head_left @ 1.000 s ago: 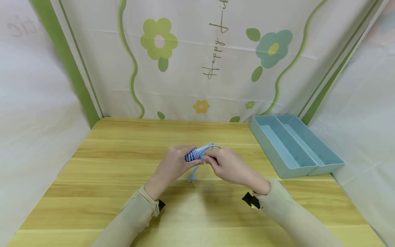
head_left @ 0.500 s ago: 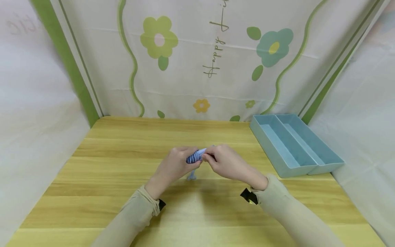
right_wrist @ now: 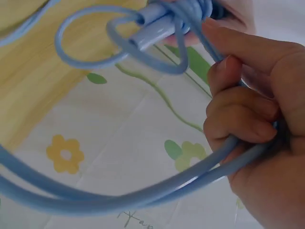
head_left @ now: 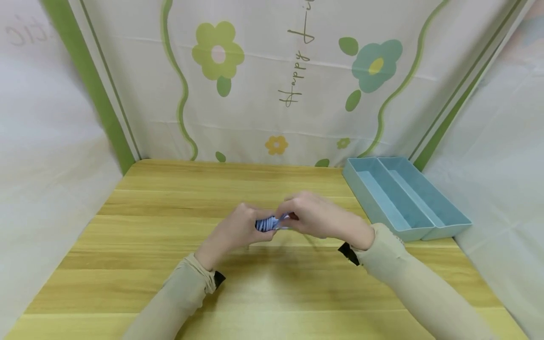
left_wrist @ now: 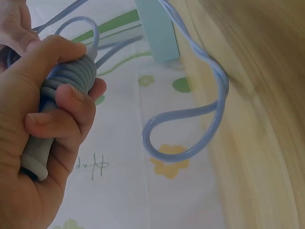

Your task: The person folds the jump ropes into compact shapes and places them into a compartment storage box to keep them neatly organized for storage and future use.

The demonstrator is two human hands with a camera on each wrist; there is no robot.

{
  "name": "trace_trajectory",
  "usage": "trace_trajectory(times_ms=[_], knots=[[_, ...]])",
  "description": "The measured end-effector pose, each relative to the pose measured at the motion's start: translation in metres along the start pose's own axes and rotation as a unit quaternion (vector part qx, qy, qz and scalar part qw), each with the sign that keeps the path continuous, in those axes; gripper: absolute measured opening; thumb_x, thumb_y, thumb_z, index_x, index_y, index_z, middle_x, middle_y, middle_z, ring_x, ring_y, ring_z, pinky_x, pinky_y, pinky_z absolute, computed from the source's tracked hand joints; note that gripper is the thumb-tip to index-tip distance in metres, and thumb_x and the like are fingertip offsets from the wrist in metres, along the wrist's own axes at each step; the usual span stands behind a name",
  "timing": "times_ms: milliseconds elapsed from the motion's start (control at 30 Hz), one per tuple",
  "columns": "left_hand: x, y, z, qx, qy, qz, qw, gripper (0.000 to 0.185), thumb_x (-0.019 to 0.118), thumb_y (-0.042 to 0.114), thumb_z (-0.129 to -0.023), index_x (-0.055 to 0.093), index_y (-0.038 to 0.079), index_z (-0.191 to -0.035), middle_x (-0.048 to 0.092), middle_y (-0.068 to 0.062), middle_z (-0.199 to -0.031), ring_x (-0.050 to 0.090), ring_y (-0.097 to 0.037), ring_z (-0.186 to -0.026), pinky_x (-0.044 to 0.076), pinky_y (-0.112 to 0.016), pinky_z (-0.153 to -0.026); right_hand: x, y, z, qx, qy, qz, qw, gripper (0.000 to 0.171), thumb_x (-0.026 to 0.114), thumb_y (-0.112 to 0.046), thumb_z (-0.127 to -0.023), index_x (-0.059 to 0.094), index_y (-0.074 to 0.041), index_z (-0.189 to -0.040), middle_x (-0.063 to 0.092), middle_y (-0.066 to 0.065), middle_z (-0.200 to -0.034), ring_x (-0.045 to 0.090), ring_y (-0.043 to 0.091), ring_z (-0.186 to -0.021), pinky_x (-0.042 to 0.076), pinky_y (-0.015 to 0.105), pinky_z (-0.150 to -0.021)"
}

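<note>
A blue jump rope (head_left: 266,224) is held between both hands above the table, its cord wound in coils round its handles. My left hand (head_left: 238,229) grips the handles; a pale handle end (left_wrist: 38,157) shows below the fingers in the left wrist view. My right hand (head_left: 316,215) is close beside it, its fingers curled round the loose cord (right_wrist: 119,202) and drawing a strand across the wound part. Small loops stand out past the handle tips (right_wrist: 159,28) in the right wrist view. A twisted cord loop (left_wrist: 183,152) hangs free in the left wrist view.
Two long light-blue bins (head_left: 368,198) stand side by side at the back right of the wooden table (head_left: 204,184). A white cloth with printed flowers (head_left: 255,108) hangs behind the table, and pale cloth closes both sides.
My right hand has risen a little and turned over the handles, bringing a strand of cord across them. The cord end that hung below the left hand is out of sight in the head view.
</note>
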State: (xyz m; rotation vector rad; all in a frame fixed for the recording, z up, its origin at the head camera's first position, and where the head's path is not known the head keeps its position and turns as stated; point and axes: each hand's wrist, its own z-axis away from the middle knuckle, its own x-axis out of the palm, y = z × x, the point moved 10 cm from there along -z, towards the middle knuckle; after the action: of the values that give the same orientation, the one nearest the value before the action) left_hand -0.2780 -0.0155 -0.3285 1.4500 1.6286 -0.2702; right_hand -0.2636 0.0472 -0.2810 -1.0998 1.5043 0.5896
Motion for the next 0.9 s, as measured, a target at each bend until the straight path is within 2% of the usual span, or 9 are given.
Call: trace_trajectory(times_ms=[133, 200, 367, 533, 633, 700, 800, 900], knots=[[0.000, -0.002, 0.000, -0.008, -0.020, 0.022, 0.9995, 0.018, 0.076, 0.006, -0.081, 0.074, 0.001, -0.098, 0.070, -0.003, -0.081, 0.061, -0.002, -0.063, 0.048, -0.012, -0.054, -0.005, -0.003, -0.003, -0.036, 0.008, 0.042, 0.998, 0.006, 0.078, -0.007, -0.085, 0.075, -0.009, -0.089, 0.060, -0.004, -0.078, 0.054, 0.004, -0.064, 0.047, 0.019, -0.059], [0.000, -0.003, 0.001, -0.016, -0.028, 0.030, 0.9990, 0.019, 0.076, 0.008, -0.082, 0.074, 0.001, -0.100, 0.070, -0.002, -0.081, 0.060, 0.000, -0.061, 0.048, -0.013, -0.052, -0.006, -0.003, -0.003, -0.049, 0.015, 0.040, 0.998, 0.005, 0.078, -0.010, -0.086, 0.074, -0.010, -0.088, 0.061, -0.005, -0.080, 0.055, 0.004, -0.066, 0.047, 0.019, -0.060], [0.001, -0.002, 0.003, -0.018, -0.038, 0.046, 0.9980, 0.019, 0.075, 0.010, -0.083, 0.074, 0.004, -0.101, 0.070, -0.001, -0.079, 0.059, 0.002, -0.060, 0.048, -0.014, -0.051, -0.007, 0.003, -0.003, -0.081, 0.030, -0.045, 0.995, 0.005, 0.077, -0.011, -0.086, 0.073, -0.011, -0.089, 0.065, -0.006, -0.084, 0.057, 0.002, -0.070, 0.048, 0.020, -0.061], [-0.006, 0.006, 0.002, 0.006, -0.016, 0.065, 0.9978, 0.031, 0.076, 0.009, -0.083, 0.073, 0.002, -0.112, 0.072, -0.004, -0.086, 0.062, 0.001, -0.063, 0.049, -0.013, -0.053, -0.018, 0.014, -0.002, -0.107, 0.079, -0.148, 0.980, 0.012, 0.081, -0.003, -0.079, 0.077, -0.008, -0.090, 0.070, -0.005, -0.084, 0.058, 0.004, -0.066, 0.047, 0.020, -0.056], [-0.014, 0.012, 0.000, 0.026, 0.014, 0.070, 0.9971, 0.036, 0.078, 0.010, -0.082, 0.071, 0.001, -0.116, 0.073, -0.006, -0.091, 0.063, -0.001, -0.064, 0.049, -0.014, -0.054, -0.028, 0.026, 0.001, -0.097, 0.121, -0.186, 0.970, 0.020, 0.085, 0.001, -0.072, 0.079, -0.008, -0.089, 0.069, -0.006, -0.080, 0.050, 0.007, -0.057, 0.041, 0.021, -0.050], [-0.019, 0.017, -0.001, 0.038, 0.033, 0.070, 0.9963, 0.036, 0.079, 0.011, -0.081, 0.072, 0.000, -0.115, 0.073, -0.007, -0.092, 0.063, -0.002, -0.064, 0.049, -0.014, -0.054, -0.031, 0.034, 0.003, -0.083, 0.133, -0.210, 0.965, 0.024, 0.085, 0.002, -0.070, 0.079, -0.009, -0.090, 0.068, -0.006, -0.079, 0.045, 0.010, -0.053, 0.038, 0.023, -0.048], [-0.024, 0.022, -0.001, 0.048, 0.053, 0.078, 0.9944, 0.037, 0.081, 0.012, -0.078, 0.072, 0.000, -0.111, 0.073, -0.008, -0.093, 0.063, -0.003, -0.064, 0.049, -0.014, -0.053, -0.030, 0.043, 0.006, -0.058, 0.120, -0.247, 0.960, 0.024, 0.083, 0.003, -0.073, 0.079, -0.009, -0.094, 0.068, -0.006, -0.080, 0.045, 0.013, -0.054, 0.039, 0.024, -0.049], [-0.025, 0.024, 0.000, 0.052, 0.062, 0.089, 0.9928, 0.037, 0.083, 0.011, -0.076, 0.072, 0.000, -0.110, 0.073, -0.008, -0.093, 0.063, -0.004, -0.065, 0.050, -0.014, -0.053, -0.024, 0.050, 0.009, -0.033, 0.092, -0.265, 0.959, 0.025, 0.079, 0.002, -0.079, 0.078, -0.010, -0.101, 0.069, -0.005, -0.083, 0.047, 0.014, -0.056, 0.040, 0.026, -0.050]])
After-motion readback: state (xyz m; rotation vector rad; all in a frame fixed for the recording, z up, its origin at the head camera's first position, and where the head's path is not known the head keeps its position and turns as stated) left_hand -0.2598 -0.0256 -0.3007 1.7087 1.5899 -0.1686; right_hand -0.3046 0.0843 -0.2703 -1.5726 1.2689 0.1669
